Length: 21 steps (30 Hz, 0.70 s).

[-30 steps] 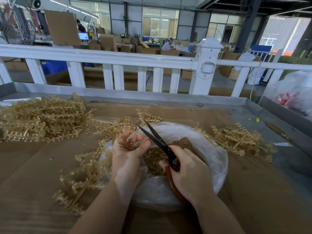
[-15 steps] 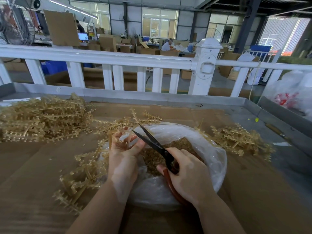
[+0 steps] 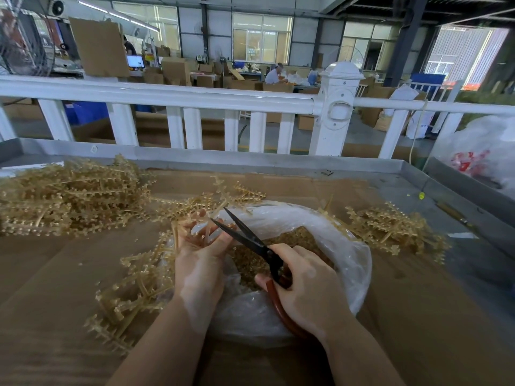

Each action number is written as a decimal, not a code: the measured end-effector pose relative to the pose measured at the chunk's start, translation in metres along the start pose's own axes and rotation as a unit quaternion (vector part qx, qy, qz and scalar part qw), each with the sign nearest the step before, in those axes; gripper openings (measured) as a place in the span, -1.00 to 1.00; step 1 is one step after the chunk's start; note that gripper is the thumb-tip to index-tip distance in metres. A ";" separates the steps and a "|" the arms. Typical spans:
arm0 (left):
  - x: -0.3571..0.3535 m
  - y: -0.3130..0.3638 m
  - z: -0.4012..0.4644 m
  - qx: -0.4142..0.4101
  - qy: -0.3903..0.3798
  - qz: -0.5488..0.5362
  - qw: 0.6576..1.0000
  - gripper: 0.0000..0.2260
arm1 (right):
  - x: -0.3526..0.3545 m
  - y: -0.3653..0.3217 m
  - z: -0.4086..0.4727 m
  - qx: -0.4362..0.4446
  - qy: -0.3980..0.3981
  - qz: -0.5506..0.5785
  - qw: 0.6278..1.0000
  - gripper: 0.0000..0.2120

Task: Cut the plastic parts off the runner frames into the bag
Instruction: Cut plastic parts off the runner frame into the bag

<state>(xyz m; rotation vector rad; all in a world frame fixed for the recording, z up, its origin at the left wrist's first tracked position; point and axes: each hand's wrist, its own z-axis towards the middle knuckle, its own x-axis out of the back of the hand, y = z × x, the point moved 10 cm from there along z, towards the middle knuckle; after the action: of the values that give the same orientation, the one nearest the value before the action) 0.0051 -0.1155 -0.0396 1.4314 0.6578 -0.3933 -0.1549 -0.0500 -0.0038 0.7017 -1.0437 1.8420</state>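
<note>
At the left of the frame, a large heap of uncut runner frames (image 3: 64, 199), pale gold and bristling with small parts, is lying on the brown cardboard table top (image 3: 55, 274), seemingly waiting its turn. Just left of centre, the left hand (image 3: 199, 257) is curling its fingers around one runner frame (image 3: 136, 282), whose loose end is trailing down toward the lower left; the gripped end is being held over the bag's rim, likely so that severed parts fall straight in. At centre, black scissors (image 3: 245, 236) are pointing up and left with their blades parted, tips right at the left hand's fingers, apparently poised for a snip. The right hand (image 3: 306, 293) is wrapping its fingers closed around the reddish handles. Beneath both hands, a clear plastic bag (image 3: 348, 263) is sitting open with its rim rolled down, holding a mound of cut plastic parts (image 3: 248, 263). Right of the bag, a smaller pile of frames (image 3: 390, 227) is resting on the table; whether these are stripped cannot be told. A white railing (image 3: 195, 98) is running across the upper frame.
</note>
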 end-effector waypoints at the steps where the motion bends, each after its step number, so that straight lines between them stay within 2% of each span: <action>1: 0.000 0.001 0.000 -0.003 -0.001 -0.002 1.000 -0.63 | 0.000 0.000 0.000 0.000 -0.001 0.001 1.000 -0.55; 12: 0.000 -0.002 -0.001 0.029 0.003 -0.017 0.999 -0.66 | -0.001 0.000 0.000 -0.002 0.004 -0.004 1.000 -0.58; 21: -0.013 -0.007 -0.002 0.060 -0.057 -0.042 0.996 -0.57 | -0.002 0.003 0.002 -0.010 0.005 -0.008 1.000 -0.61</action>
<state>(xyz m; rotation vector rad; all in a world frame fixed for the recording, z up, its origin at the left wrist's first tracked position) -0.0100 -0.1166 -0.0370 1.4857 0.6108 -0.5849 -0.1562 -0.0531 -0.0056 0.6861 -1.0448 1.8180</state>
